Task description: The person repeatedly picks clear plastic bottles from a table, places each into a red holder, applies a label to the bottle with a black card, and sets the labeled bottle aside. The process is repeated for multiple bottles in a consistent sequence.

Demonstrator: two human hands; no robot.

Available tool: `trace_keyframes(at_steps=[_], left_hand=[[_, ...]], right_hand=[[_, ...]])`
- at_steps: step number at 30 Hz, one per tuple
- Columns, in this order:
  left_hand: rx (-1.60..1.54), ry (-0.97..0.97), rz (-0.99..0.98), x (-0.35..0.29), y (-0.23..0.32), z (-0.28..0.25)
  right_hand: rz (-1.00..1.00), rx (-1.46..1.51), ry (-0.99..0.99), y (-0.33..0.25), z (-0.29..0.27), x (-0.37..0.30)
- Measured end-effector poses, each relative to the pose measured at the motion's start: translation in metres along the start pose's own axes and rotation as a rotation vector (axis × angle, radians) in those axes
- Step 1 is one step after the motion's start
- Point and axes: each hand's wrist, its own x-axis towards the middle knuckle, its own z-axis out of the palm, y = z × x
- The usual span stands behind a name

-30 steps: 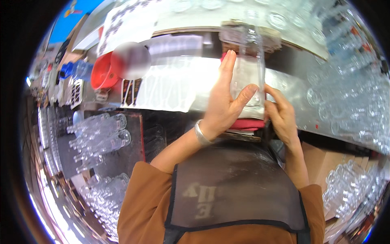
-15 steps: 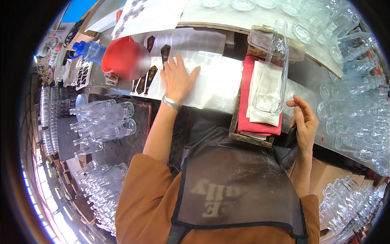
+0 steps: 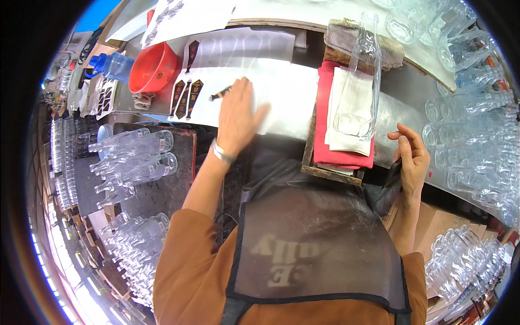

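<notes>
Head view, single entry.

Left hand (image 3: 238, 116): silver bangle at the wrist; palm down over a white sheet (image 3: 292, 97), fingers together, thumb spread. At the fingertips, one dark slender label (image 3: 221, 93), lying aslant; whether it is pinched or merely touched, cannot tell.

Right hand (image 3: 410, 157): beside the wooden tray, fingers loosely bent, thumb apart from them, nothing visible in the grasp.

Clear glass bottle (image 3: 355, 103), one: lying on its side between the two hands, touched by neither; base toward the person, neck pointing away. Body on a folded white cloth (image 3: 341, 146), this on a red cloth (image 3: 322, 135) in a wooden tray (image 3: 331, 174); neck over a greyish rolled cloth (image 3: 341, 38).

Dark labels (image 3: 195, 100), three in a cluster: on the left part of the sheet.

Red bowl (image 3: 151, 67), one: beyond the cluster, beside a blue-capped jug (image 3: 117, 66).

Bottles on the right (image 3: 460, 103): many, clear, lying in rows.
</notes>
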Motion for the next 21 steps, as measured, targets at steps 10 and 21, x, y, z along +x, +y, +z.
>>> trace_keyframes(at_steps=[10,21], left_hand=[[-0.042,0.106,0.08,-0.064,0.003,-0.011],[-1.291,0.045,-0.444,0.028,0.052,-0.054]], right_hand=[[-0.061,0.032,-0.01,-0.007,0.006,0.005],[-0.171,-0.238,-0.262,-0.036,0.025,-0.004]])
